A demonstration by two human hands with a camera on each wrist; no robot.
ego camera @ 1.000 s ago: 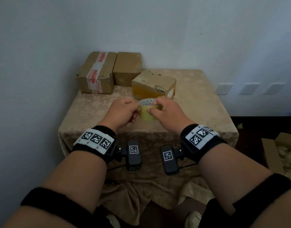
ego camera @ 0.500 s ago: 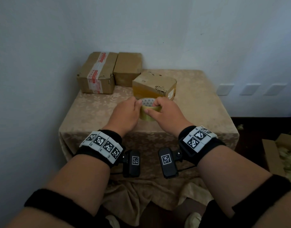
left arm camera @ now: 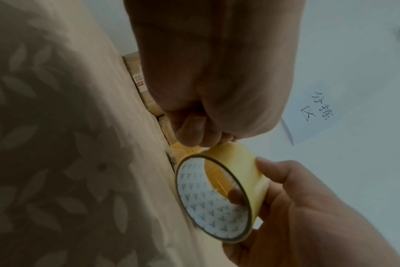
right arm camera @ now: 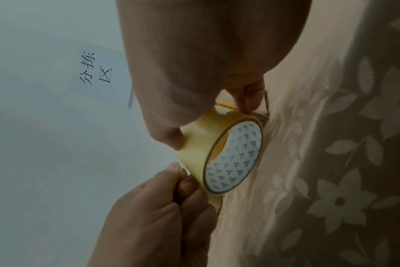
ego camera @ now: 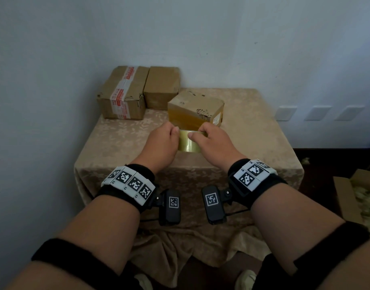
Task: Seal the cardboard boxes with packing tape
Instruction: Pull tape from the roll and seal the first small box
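Both hands hold a roll of yellowish clear packing tape (ego camera: 189, 142) just above the table. My right hand (ego camera: 195, 133) grips the tape roll (right arm camera: 228, 153), thumb on the outer band and fingers over the far rim. My left hand (ego camera: 175, 130) pinches the roll's outer layer (left arm camera: 231, 153) between thumb and forefinger. The core shows a white triangle print. Three cardboard boxes stand beyond: a near box (ego camera: 195, 107) directly behind the roll, a box with red-and-white tape (ego camera: 123, 95) at the back left, and a plain box (ego camera: 162, 86) beside it.
The table carries a beige flowered cloth (ego camera: 121, 143) and stands in a wall corner. An open carton with filler (ego camera: 355, 197) sits on the floor at the right. A paper sign with handwriting (left arm camera: 317, 108) hangs on the wall.
Both hands carried the roll a little forward, toward the near box. The roll has turned, so its outer band faces me instead of its open core.
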